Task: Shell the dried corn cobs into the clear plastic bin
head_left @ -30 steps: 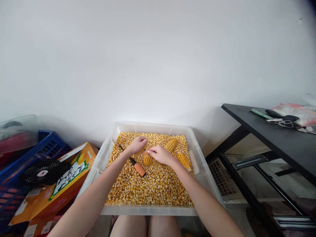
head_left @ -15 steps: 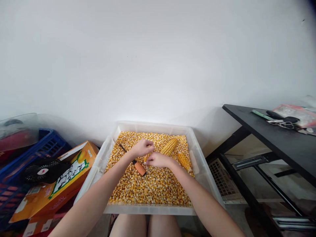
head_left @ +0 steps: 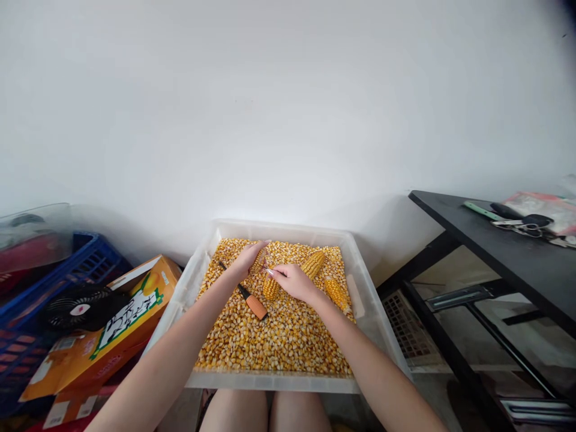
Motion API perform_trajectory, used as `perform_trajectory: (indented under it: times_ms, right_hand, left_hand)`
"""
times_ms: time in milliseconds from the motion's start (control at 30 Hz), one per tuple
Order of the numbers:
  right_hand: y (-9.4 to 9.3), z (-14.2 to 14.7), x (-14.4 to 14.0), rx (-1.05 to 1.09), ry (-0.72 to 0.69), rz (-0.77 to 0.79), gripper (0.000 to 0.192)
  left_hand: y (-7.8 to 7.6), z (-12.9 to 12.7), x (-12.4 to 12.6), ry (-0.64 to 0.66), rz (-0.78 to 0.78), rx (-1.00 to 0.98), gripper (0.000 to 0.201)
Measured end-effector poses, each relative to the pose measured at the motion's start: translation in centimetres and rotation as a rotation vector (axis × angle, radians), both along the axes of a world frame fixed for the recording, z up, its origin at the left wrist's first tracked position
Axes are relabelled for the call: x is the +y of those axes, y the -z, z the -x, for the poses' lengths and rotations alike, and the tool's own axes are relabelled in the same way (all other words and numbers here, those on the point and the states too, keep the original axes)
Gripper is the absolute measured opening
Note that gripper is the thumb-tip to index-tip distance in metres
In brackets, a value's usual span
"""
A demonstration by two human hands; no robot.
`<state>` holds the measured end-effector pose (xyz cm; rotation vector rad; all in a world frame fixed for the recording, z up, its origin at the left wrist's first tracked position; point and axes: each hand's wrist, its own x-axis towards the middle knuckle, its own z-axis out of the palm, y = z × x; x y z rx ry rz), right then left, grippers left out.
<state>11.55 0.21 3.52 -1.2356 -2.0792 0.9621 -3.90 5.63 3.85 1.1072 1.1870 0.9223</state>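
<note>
A clear plastic tub (head_left: 368, 312) rests on my knees, filled with loose yellow corn kernels (head_left: 279, 336). Both my hands hold one corn cob (head_left: 269, 287) over the kernels. My left hand (head_left: 249, 259) wraps its far end with fingers stretched out. My right hand (head_left: 293, 281) grips its near end. Two more whole cobs lie to the right: one (head_left: 314, 263) just beyond my right hand, another (head_left: 335, 292) near the tub's right wall. A screwdriver with an orange handle (head_left: 252, 304) lies on the kernels under my left wrist.
An orange carton (head_left: 117, 324), a black fan (head_left: 78, 309) and a blue crate (head_left: 67, 270) sit at the left. A black table (head_left: 508, 252) with scissors (head_left: 517, 223) and a bag stands at the right. A white wall is close behind the tub.
My hands have twisted on the cob. The left hand opened its fingers and shifted slightly toward the far wall; the cob shows again below my right hand.
</note>
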Motion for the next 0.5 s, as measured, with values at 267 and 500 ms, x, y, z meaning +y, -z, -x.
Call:
perform_trajectory:
  times_ms: [267, 500]
  right_hand:
    - [0.57, 0.96, -0.36, 0.022, 0.069, -0.022, 0.033]
    - [0.01, 0.31, -0.23, 0.036, 0.015, 0.052, 0.032]
  left_hand:
    - [-0.11, -0.38, -0.31, -0.077, 0.059, -0.086, 0.023]
    - [-0.07, -0.66, -0.63, -0.024, -0.07, 0.138, 0.019]
